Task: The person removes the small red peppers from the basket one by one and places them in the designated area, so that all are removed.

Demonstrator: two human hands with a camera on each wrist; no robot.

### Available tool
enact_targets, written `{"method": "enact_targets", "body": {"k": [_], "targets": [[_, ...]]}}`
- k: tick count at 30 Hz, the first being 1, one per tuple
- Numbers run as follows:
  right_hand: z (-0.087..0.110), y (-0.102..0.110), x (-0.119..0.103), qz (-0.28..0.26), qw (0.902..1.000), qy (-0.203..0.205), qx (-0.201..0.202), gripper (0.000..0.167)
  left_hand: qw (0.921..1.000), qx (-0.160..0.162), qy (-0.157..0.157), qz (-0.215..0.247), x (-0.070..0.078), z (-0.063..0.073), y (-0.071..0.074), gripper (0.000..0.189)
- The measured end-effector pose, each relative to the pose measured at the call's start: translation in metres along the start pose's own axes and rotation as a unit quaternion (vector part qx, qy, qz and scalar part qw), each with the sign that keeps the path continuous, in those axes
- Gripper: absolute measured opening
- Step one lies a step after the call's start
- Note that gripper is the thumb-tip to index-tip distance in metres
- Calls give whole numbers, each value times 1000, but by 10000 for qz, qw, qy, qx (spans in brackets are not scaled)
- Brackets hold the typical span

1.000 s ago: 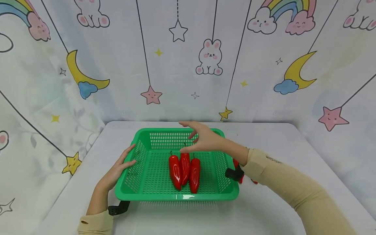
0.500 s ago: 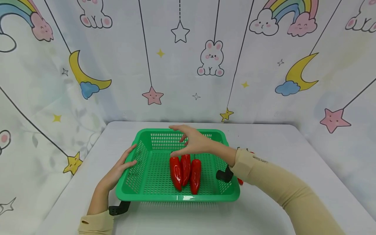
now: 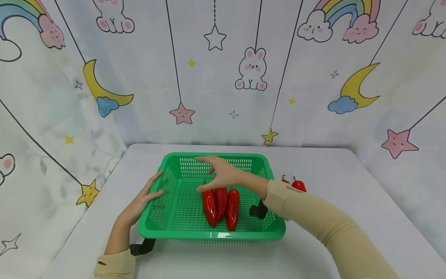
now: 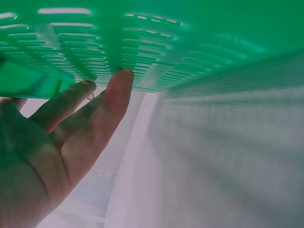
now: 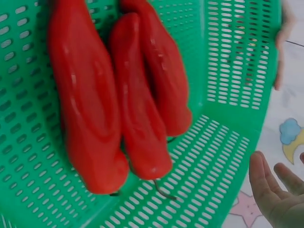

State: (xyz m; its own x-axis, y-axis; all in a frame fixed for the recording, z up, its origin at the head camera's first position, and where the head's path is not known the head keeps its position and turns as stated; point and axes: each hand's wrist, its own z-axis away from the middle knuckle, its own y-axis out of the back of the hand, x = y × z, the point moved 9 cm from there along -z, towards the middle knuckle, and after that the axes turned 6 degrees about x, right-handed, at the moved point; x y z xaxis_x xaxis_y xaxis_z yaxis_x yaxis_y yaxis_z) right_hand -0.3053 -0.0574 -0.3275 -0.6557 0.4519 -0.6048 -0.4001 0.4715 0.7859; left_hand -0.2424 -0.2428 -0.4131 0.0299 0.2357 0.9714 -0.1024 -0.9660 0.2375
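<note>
A green plastic basket (image 3: 211, 235) with slotted walls stands on the white table. Three red chili peppers (image 3: 210, 209) lie side by side in it, their stems toward the back wall. My left hand (image 3: 139, 201) grips the basket's left rim, thumb over the edge; in the left wrist view its fingers (image 4: 118, 90) lie against the outer wall. Over the basket, my right hand (image 3: 224, 174) holds nothing, its thumb and fingers spread apart. The thumb overlaps the pepper tops in the head view. Peppers fill much of the right wrist view, with the right fingertips at lower right.
More red peppers (image 3: 298, 186) lie on the table right of the basket, partly hidden behind the right sleeve (image 3: 313, 217). A white cloth (image 3: 146, 77) with cartoon rabbits, stars and moons hangs behind the table (image 3: 324, 166).
The right hand has moved left and slightly nearer over the basket, uncovering peppers at the table's right. The left hand stays at the rim; the peppers in the basket lie as before.
</note>
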Motion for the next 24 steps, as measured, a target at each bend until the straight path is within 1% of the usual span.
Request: {"method": "enact_targets", "body": {"k": [4,11,16,20,24], "targets": [[-1,-8,3,173,9998,6,-102,87,10000,-11,27,21,0,0,0,60],[-2,-21,8,274,9991,12,-323,87,10000,31,44,-35,-1,0,1,60],[-2,-34,14,485,9973,-99,-549,87,10000,54,38,-60,-1,0,2,60],[-1,-43,20,795,9940,-216,-719,89,10000,51,58,-53,-1,0,2,60],[2,-50,24,993,9908,-332,-861,90,10000,50,62,-56,-2,-1,2,60]]}}
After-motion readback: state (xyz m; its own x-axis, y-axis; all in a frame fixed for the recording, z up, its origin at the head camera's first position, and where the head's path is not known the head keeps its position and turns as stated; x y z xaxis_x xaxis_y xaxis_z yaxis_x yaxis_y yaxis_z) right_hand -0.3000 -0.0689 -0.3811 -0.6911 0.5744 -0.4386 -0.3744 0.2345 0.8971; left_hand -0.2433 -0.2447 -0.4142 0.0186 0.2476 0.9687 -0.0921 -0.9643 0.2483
